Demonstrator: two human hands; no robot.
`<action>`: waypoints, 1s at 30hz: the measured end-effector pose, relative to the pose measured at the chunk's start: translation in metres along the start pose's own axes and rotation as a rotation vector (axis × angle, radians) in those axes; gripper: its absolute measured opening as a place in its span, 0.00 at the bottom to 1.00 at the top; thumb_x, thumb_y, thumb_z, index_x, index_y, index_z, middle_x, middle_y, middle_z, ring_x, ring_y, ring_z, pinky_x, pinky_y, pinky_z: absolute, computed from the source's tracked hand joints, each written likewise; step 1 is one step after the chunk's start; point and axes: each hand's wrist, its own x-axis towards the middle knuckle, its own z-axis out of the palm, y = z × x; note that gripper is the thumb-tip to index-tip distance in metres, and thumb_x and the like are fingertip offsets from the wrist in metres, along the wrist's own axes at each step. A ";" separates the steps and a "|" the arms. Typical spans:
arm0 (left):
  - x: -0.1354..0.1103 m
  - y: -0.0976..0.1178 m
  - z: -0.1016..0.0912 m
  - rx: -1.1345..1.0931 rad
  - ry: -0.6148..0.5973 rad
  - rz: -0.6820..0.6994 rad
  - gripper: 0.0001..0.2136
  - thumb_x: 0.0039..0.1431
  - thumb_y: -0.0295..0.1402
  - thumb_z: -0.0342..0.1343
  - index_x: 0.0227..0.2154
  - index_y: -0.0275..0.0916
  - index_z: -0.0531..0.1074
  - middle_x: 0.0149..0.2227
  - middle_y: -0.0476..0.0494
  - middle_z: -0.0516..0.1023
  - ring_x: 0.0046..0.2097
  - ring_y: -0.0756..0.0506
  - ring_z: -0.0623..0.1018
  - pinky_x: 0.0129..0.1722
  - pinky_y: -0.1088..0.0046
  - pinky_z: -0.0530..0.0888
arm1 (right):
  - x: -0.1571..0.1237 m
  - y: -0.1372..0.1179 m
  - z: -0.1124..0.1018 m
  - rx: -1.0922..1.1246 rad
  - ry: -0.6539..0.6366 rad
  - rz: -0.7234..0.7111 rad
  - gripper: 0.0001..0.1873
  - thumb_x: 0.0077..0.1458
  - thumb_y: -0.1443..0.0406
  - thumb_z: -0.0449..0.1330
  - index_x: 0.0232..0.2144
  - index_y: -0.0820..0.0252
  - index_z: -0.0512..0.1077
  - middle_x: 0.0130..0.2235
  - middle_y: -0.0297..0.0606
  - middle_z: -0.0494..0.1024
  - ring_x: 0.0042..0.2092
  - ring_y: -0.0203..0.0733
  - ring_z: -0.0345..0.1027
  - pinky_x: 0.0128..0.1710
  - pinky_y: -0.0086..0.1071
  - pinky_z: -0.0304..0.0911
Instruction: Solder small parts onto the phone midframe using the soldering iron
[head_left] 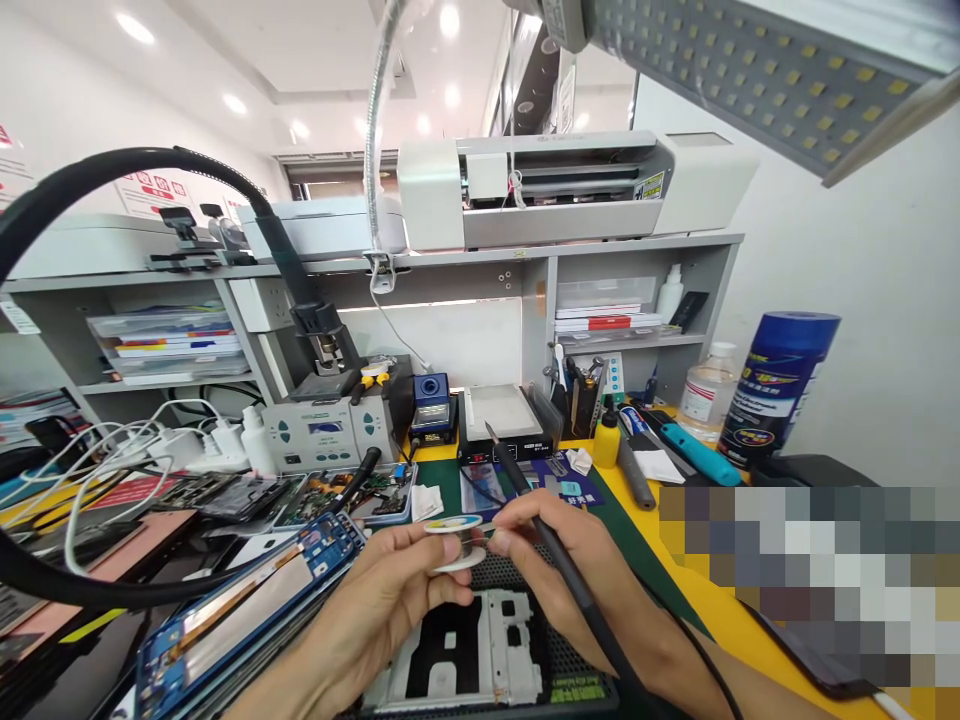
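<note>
A small spool of thin wire, likely solder (453, 524), with white flanges and a coloured label, is gripped between the thumb and fingers of my left hand (394, 580). Right beside it, the thumb and forefinger of my right hand (600, 565) pinch at the spool's edge, apparently on the wire end. A black soldering iron (553, 545) also lies across my right hand, its tip pointing up and away from me. Below both hands, a phone's metal mid-frame (514, 650) rests on a black perforated mat (581, 655).
Opened phones, one with a blue frame (255, 610), crowd the left side. At the back stand a grey rework station (311, 435) and a flat heating plate (499, 410). A yellow bottle (606, 440) and blue spray can (780, 385) stand right. A black hose (150, 160) arches left.
</note>
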 end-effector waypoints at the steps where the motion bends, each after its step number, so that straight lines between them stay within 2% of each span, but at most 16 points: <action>1: 0.000 0.001 0.000 0.012 0.001 0.010 0.11 0.50 0.31 0.74 0.34 0.30 0.85 0.32 0.39 0.82 0.32 0.48 0.77 0.34 0.72 0.80 | 0.000 0.000 -0.001 0.010 0.009 0.008 0.03 0.65 0.67 0.59 0.39 0.55 0.73 0.32 0.31 0.77 0.33 0.37 0.73 0.33 0.28 0.66; 4: 0.000 0.004 0.001 0.057 -0.002 0.033 0.11 0.50 0.31 0.74 0.36 0.33 0.85 0.35 0.40 0.83 0.32 0.48 0.77 0.35 0.71 0.80 | -0.001 0.000 -0.003 0.063 0.042 0.047 0.04 0.65 0.66 0.61 0.42 0.55 0.74 0.34 0.33 0.80 0.34 0.38 0.76 0.33 0.29 0.69; 9: -0.003 0.012 -0.003 0.176 0.011 0.069 0.12 0.50 0.34 0.74 0.36 0.35 0.86 0.36 0.38 0.84 0.36 0.45 0.78 0.38 0.70 0.79 | 0.004 0.003 -0.014 0.267 0.136 0.127 0.13 0.70 0.60 0.57 0.53 0.57 0.73 0.37 0.38 0.84 0.38 0.43 0.82 0.42 0.37 0.78; 13: -0.012 0.021 -0.012 0.333 0.046 0.061 0.14 0.51 0.36 0.74 0.40 0.38 0.86 0.41 0.40 0.85 0.41 0.42 0.79 0.41 0.70 0.77 | 0.014 0.000 -0.031 0.415 0.269 0.212 0.25 0.68 0.53 0.60 0.61 0.60 0.68 0.37 0.42 0.85 0.34 0.46 0.83 0.35 0.42 0.82; 15: -0.018 0.026 -0.016 0.419 0.047 0.040 0.14 0.50 0.36 0.74 0.39 0.38 0.86 0.39 0.41 0.86 0.41 0.42 0.79 0.42 0.71 0.75 | 0.020 -0.003 -0.040 0.448 0.316 0.237 0.27 0.66 0.52 0.62 0.60 0.62 0.69 0.36 0.42 0.86 0.31 0.46 0.82 0.32 0.41 0.82; 18: -0.022 0.034 -0.018 0.511 0.000 0.010 0.13 0.47 0.33 0.76 0.37 0.36 0.85 0.37 0.42 0.85 0.40 0.43 0.79 0.42 0.74 0.72 | 0.027 -0.003 -0.049 0.485 0.359 0.279 0.24 0.65 0.51 0.62 0.54 0.62 0.74 0.33 0.41 0.85 0.29 0.44 0.81 0.29 0.36 0.81; 20: -0.022 0.037 -0.017 0.529 -0.040 0.006 0.14 0.44 0.31 0.77 0.36 0.36 0.84 0.36 0.43 0.84 0.39 0.44 0.78 0.41 0.75 0.71 | 0.028 0.000 -0.048 0.493 0.361 0.299 0.23 0.66 0.50 0.61 0.53 0.61 0.74 0.33 0.40 0.85 0.29 0.43 0.81 0.29 0.35 0.80; 24: -0.015 0.035 -0.012 0.482 -0.051 0.052 0.15 0.43 0.33 0.77 0.32 0.37 0.80 0.32 0.49 0.80 0.35 0.48 0.74 0.36 0.78 0.69 | 0.021 0.006 -0.031 0.477 0.280 0.321 0.19 0.67 0.51 0.60 0.48 0.60 0.71 0.34 0.42 0.85 0.31 0.45 0.82 0.30 0.38 0.80; 26: -0.012 0.029 -0.010 0.449 -0.045 0.073 0.15 0.44 0.36 0.76 0.32 0.37 0.78 0.31 0.50 0.78 0.34 0.49 0.73 0.36 0.78 0.68 | 0.014 0.005 -0.019 0.470 0.185 0.323 0.16 0.65 0.53 0.63 0.44 0.60 0.71 0.36 0.43 0.85 0.33 0.46 0.82 0.32 0.38 0.79; 30: -0.010 0.017 -0.008 0.406 -0.036 0.082 0.16 0.46 0.37 0.76 0.33 0.37 0.78 0.33 0.48 0.79 0.36 0.48 0.74 0.38 0.77 0.70 | 0.001 -0.003 -0.003 0.444 -0.079 0.343 0.13 0.61 0.61 0.68 0.44 0.58 0.71 0.45 0.43 0.83 0.44 0.45 0.80 0.44 0.38 0.75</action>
